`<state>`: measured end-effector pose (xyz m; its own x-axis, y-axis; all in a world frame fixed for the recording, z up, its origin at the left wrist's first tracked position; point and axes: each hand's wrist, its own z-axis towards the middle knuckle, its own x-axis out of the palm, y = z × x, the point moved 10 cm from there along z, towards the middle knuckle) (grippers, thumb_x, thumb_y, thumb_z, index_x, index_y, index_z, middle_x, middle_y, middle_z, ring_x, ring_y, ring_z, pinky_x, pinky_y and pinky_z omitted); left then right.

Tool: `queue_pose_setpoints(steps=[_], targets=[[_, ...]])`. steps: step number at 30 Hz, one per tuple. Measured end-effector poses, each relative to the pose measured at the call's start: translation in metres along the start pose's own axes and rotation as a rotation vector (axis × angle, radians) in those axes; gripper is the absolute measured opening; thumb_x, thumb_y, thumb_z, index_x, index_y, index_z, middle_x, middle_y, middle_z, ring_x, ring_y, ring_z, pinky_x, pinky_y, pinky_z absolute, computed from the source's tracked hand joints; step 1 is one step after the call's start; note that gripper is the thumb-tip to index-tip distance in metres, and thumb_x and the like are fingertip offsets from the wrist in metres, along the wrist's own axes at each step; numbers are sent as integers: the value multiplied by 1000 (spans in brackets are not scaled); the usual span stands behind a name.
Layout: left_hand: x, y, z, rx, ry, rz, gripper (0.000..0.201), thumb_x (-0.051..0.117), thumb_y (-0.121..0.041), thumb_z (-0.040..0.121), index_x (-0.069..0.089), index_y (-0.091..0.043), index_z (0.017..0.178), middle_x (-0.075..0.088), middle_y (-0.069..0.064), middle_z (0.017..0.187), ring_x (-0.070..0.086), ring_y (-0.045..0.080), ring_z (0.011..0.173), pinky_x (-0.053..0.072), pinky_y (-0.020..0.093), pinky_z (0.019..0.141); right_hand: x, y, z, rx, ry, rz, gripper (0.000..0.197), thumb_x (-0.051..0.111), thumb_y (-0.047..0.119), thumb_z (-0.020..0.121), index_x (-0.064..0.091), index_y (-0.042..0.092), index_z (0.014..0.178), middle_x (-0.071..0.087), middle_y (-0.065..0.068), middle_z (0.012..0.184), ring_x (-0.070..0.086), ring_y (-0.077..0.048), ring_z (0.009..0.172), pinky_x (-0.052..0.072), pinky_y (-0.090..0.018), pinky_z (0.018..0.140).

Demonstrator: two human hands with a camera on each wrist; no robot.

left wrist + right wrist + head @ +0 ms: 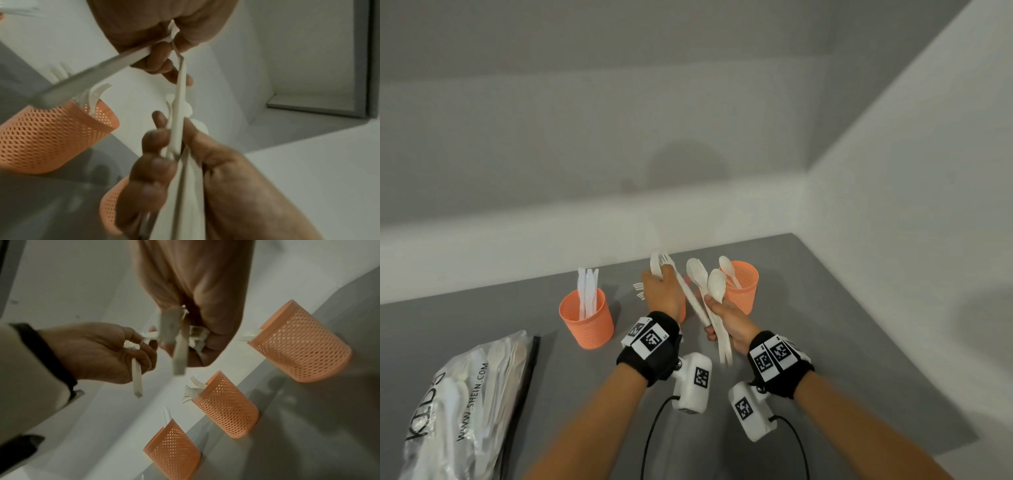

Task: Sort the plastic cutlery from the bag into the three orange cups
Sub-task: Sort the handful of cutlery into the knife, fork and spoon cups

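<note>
Three orange mesh cups stand in a row on the grey table. The left cup (587, 318) holds knives, the middle cup (226, 405) holds forks and is mostly hidden behind my left hand in the head view, and the right cup (743, 289) holds spoons. My right hand (717, 318) grips a bundle of white spoons (714, 287) and other cutlery, bowls up. Above the middle cup, my left hand (654, 277) pinches a white fork (664, 260) by its head. The fork's handle slants down towards the bundle. The cutlery bag (465, 404) lies at the lower left.
A white wall ledge runs close behind the cups. The table's right edge (876, 342) meets a white wall. Wrist camera units with black cables hang under both forearms above the front of the table.
</note>
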<state>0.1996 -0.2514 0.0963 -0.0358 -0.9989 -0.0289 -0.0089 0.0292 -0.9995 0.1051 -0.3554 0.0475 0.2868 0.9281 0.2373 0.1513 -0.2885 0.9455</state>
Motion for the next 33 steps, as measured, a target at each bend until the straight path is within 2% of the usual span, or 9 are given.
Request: queue_pose_setpoints(steps=[3, 7, 10, 14, 17, 21, 23, 26, 33], targets=[[-3, 7, 8, -57, 13, 13, 14, 40, -13, 93, 45, -1, 88, 44, 5, 60, 48, 23, 60, 39, 26, 56, -8, -3, 4, -27, -52, -38, 22, 37, 23, 101, 57, 23, 107, 44, -1, 61, 38, -6, 40, 33, -19, 42], [5, 19, -3, -134, 109, -23, 28, 37, -15, 98, 47, -8, 73, 45, 1, 41, 41, 9, 28, 36, 19, 36, -17, 3, 7, -110, -152, -176, 27, 36, 17, 100, 52, 17, 121, 42, 1, 63, 34, -2, 37, 28, -17, 41], [10, 23, -7, -122, 102, -34, 24, 43, -23, 96, 46, -10, 76, 43, 3, 51, 43, 16, 37, 32, 19, 39, -13, 13, 5, -199, -171, -257, 26, 37, 14, 100, 48, 18, 123, 43, 5, 66, 42, 3, 36, 29, -10, 40], [20, 26, -12, -174, 110, -16, 35, 67, -37, 81, 47, -14, 63, 43, -6, 40, 38, 14, 44, 36, 24, 55, -7, 15, 5, -290, -169, -394, 24, 39, 15, 99, 50, 23, 119, 50, 17, 73, 51, 11, 58, 36, -10, 60], [23, 31, -15, -227, 109, -24, 34, 73, -32, 76, 49, -14, 62, 46, 0, 51, 43, 15, 47, 39, 25, 55, -6, 14, 4, -316, -161, -418, 30, 40, 17, 100, 47, 25, 127, 54, 20, 83, 52, 8, 74, 39, -11, 72], [23, 34, -12, -222, 104, 14, 28, 61, -22, 81, 46, -14, 58, 43, 4, 52, 38, 19, 48, 32, 26, 50, -8, 14, 2, -310, -149, -406, 19, 38, 17, 100, 53, 23, 112, 48, 17, 73, 51, 17, 56, 39, -3, 56], [22, 33, -9, -211, 104, 26, 29, 49, -22, 87, 46, -12, 60, 39, 4, 52, 35, 19, 47, 29, 26, 49, -11, 12, 5, -275, -165, -387, 12, 38, 22, 100, 49, 26, 95, 47, 11, 69, 49, 9, 43, 36, -7, 45], [18, 24, -1, -146, 75, 42, 28, 38, -20, 92, 49, -9, 68, 42, 5, 54, 38, 19, 48, 32, 28, 52, -20, 9, 11, -217, -190, -334, 14, 41, 26, 99, 44, 13, 103, 44, 0, 64, 41, -1, 36, 35, -16, 39], [-7, -13, 23, -74, -18, -195, 22, 38, -29, 99, 41, -10, 88, 51, 3, 54, 49, 3, 30, 46, 22, 41, -52, 24, 14, -223, -322, -244, 13, 47, 22, 97, 54, 11, 99, 43, 5, 51, 39, -2, 35, 35, -16, 39]])
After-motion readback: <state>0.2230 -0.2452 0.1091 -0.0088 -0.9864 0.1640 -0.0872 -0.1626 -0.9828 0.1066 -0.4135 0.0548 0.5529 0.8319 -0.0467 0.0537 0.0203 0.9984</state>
